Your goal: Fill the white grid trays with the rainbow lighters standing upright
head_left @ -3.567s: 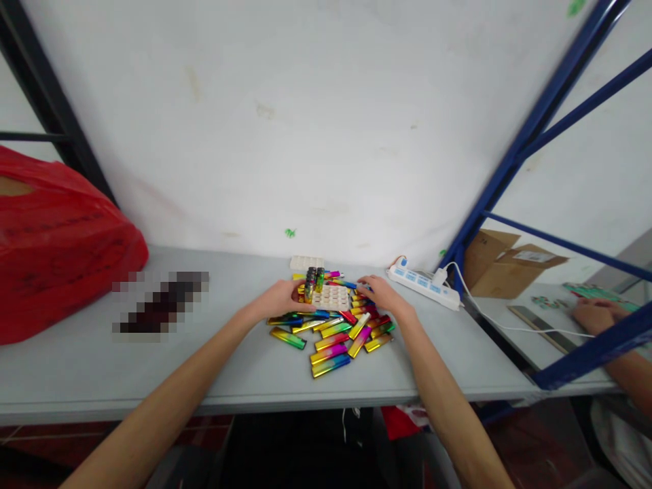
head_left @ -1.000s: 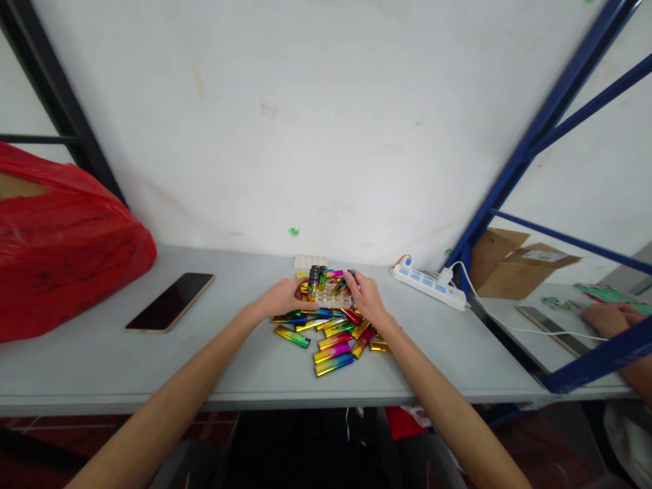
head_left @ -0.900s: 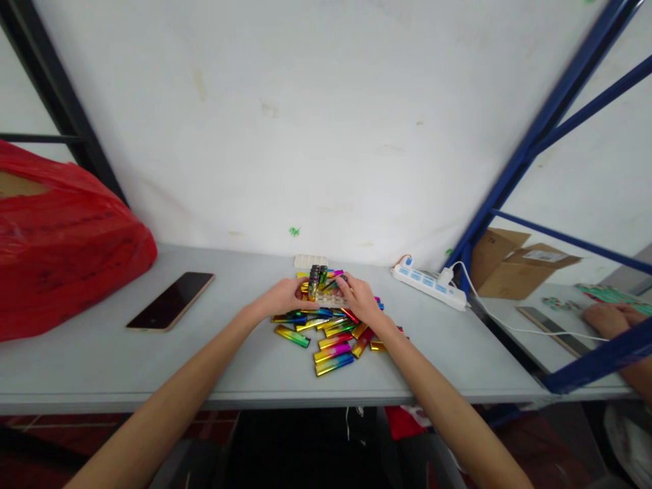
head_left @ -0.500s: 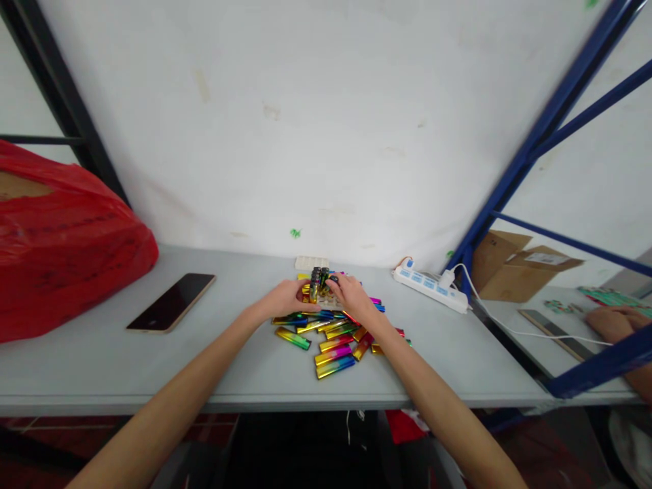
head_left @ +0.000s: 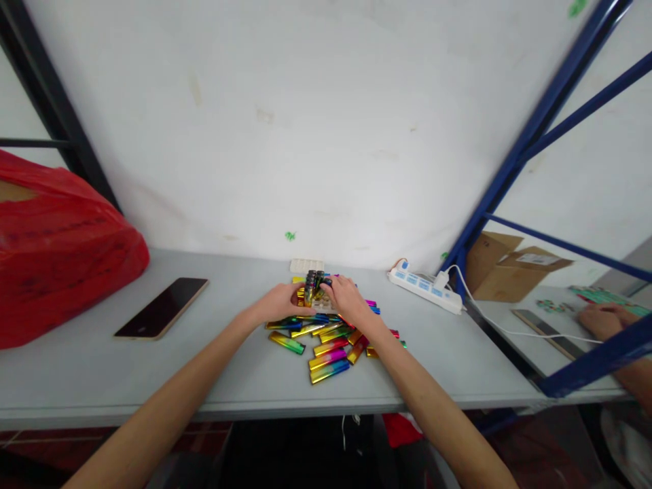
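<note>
Shiny rainbow-coloured lighters (head_left: pixel 329 371) lie loose in a pile on the grey table. In the middle of the pile sits a white holed tray (head_left: pixel 322 305), with several lighters (head_left: pixel 310 288) standing upright in its left part, dark tops upward. My left hand (head_left: pixel 282 303) curves around the tray's left side, thumb in front and fingers behind, beside the upright lighters. Over the tray, my right hand (head_left: pixel 347 299) pinches a dark-topped lighter (head_left: pixel 326 281) next to the standing row. Its lower end is hard to make out.
Behind the pile is another white tray (head_left: pixel 306 265). A phone (head_left: pixel 163 308) and a red plastic bag (head_left: pixel 66 251) lie to the left. At right are a power strip (head_left: pixel 425 287), a cable, a blue frame (head_left: pixel 502 176), a cardboard box (head_left: pixel 509 268) and another person's hands (head_left: pixel 604 319).
The view has shifted slightly, so everything sits a little further left. The lighter in my right hand has moved slightly relative to the standing row. My left hand stays at the tray.
</note>
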Motion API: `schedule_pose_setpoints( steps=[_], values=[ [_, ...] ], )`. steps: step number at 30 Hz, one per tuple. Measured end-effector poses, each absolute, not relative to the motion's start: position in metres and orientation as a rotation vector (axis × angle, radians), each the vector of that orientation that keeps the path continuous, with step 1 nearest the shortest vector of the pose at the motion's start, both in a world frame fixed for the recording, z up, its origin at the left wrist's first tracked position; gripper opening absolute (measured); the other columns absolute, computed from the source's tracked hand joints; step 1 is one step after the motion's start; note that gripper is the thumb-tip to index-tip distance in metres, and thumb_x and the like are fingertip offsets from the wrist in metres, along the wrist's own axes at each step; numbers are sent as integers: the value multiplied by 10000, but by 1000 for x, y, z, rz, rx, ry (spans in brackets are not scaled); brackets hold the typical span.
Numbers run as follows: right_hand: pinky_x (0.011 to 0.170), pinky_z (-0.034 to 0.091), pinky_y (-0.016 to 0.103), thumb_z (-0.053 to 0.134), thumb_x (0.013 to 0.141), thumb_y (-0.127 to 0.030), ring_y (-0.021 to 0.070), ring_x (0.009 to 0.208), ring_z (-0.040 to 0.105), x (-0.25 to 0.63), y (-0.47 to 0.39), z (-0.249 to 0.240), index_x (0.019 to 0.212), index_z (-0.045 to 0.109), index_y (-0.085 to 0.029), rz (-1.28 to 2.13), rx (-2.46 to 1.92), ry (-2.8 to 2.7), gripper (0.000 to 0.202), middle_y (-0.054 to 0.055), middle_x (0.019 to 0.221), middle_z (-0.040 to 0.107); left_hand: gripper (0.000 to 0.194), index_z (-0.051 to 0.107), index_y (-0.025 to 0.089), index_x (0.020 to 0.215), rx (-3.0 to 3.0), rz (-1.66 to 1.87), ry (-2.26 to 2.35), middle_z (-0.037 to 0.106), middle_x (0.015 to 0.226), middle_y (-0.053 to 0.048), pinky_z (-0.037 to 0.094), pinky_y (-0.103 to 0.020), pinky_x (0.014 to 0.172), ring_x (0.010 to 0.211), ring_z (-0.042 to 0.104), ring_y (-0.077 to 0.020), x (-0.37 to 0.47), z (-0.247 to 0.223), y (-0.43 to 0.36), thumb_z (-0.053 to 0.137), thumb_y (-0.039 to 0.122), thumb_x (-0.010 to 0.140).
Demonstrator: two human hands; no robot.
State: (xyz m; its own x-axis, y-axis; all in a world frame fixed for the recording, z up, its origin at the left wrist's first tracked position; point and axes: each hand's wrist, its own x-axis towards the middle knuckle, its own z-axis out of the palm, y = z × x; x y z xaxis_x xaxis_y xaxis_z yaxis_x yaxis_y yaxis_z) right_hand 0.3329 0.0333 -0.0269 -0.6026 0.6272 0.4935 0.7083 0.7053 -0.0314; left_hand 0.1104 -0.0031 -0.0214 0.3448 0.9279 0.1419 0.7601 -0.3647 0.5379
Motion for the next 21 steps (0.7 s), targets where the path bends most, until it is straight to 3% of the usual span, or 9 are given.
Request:
schedule_pose_setpoints(
  steps=[10, 16, 21],
  values=[
    [882, 399, 363, 339, 1065, -460, 248, 971, 624, 328, 34, -26, 1074, 605, -167, -262, -1089, -2428, 395, 130, 995, 706, 664, 616, 175, 1139, 2240, 599, 1542, 670, 720, -8, 347, -261, 550, 624, 596, -202, 117, -23, -1, 680, 690, 724],
    [866, 400, 330, 326, 1081, -308, 222, 974, 604, 392, 54, -19, 1086, 632, -185, -144, -1135, -2339, 330, 109, 1023, 691, 680, 622, 174, 1082, 2222, 565, 1561, 666, 744, -15, 338, -262, 545, 641, 584, -201, 118, -18, -4, 679, 727, 690],
    [835, 444, 300, 582, 976, -328, 200, 918, 629, 450, 75, -32, 1068, 681, -143, 280, -1260, -2446, 230, 102, 995, 710, 668, 620, 180, 1051, 2210, 556, 1586, 638, 745, -6, 321, -258, 543, 647, 553, -185, 119, -16, -5, 668, 739, 690]
  ],
)
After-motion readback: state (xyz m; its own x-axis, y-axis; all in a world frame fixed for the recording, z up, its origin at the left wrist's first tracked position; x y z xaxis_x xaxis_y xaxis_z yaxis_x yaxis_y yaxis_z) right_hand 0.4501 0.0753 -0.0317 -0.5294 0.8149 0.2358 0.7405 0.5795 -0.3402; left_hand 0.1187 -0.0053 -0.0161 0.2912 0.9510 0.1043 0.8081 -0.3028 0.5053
